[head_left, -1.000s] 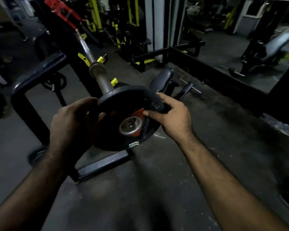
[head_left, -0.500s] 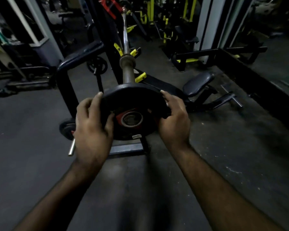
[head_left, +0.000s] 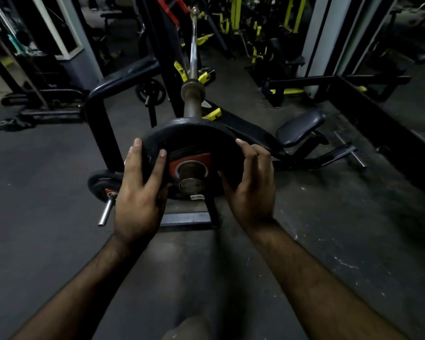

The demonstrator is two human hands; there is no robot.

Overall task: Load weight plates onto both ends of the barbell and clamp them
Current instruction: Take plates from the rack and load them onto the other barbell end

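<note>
Our weight plate (head_left: 192, 146) sits in the middle of the frame, and now the end of the barbell sleeve (head_left: 191, 179) pokes out through its hole. A moment ago the hole only lined up with the tip. So the plate is on, but we think it must slide further up the barbell (head_left: 193, 50) to the collar (head_left: 192, 90). Our left hand (head_left: 139, 192) holds the plate's left edge, thumb on its face. Our right hand (head_left: 252, 185) grips the right edge. Another plate (head_left: 101, 182) waits at lower left. No clamp is on yet.
</note>
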